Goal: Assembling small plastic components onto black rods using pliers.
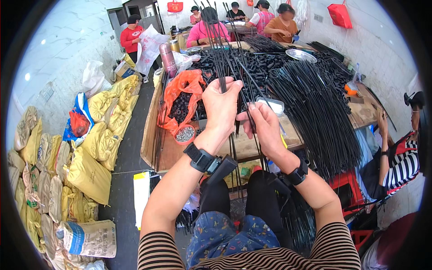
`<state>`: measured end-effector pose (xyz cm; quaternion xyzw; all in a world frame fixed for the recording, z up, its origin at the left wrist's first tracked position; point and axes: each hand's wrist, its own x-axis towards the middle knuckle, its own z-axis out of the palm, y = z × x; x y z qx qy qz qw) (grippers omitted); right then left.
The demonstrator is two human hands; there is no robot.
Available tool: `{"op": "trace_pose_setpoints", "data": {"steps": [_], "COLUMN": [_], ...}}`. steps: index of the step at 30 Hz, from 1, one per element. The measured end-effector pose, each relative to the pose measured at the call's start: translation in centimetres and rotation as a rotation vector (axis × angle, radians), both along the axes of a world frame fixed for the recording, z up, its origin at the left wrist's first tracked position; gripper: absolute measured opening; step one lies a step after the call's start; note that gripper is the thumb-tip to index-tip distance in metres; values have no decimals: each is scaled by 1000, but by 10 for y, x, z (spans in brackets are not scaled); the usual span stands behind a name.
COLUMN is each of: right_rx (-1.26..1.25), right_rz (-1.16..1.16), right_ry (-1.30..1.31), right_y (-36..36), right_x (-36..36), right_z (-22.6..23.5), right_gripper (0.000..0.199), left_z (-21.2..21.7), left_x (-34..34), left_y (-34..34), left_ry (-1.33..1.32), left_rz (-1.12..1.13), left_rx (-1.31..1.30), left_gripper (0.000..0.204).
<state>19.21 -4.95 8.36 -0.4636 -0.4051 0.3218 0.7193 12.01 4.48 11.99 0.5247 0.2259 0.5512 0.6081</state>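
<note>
My left hand (221, 107) is closed around a bunch of thin black rods (223, 54) that stand upright and fan out above my fingers; their lower ends hang down past my wrist. My right hand (263, 125) sits just to the right and pinches one or two of the same rods lower down. Both wrists wear black straps. A big heap of identical black rods (315, 103) lies on the wooden table (252, 146) right of my hands. An orange bag (182, 96) with small black parts lies left of them.
A small red bowl of metal bits (184, 134) sits near the table's front edge. Yellow sacks (94, 153) line the floor at left. Several people work at the far end, and one person in a striped top (398, 164) sits at right.
</note>
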Motion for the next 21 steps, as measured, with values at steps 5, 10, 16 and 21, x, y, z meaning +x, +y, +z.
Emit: {"op": "trace_pose_setpoints", "data": {"steps": [5, 10, 16, 21], "right_rx": [-18, -34, -49, -78], "right_rz": [19, 46, 47, 50], "right_ry": [10, -32, -50, -84], "right_y": [-1, -4, -3, -3], "right_x": [-1, 0, 1, 3], "right_z": [1, 0, -4, -4], "right_gripper": [20, 21, 22, 22], "left_z": [2, 2, 4, 5], "left_x": [0, 1, -3, -5], "left_y": [0, -5, -6, -8], "left_ry": [57, 32, 25, -1], "left_rz": [4, 6, -24, -52], "left_rx": [-7, -50, -92, -131], "left_gripper": [29, 31, 32, 31]}}
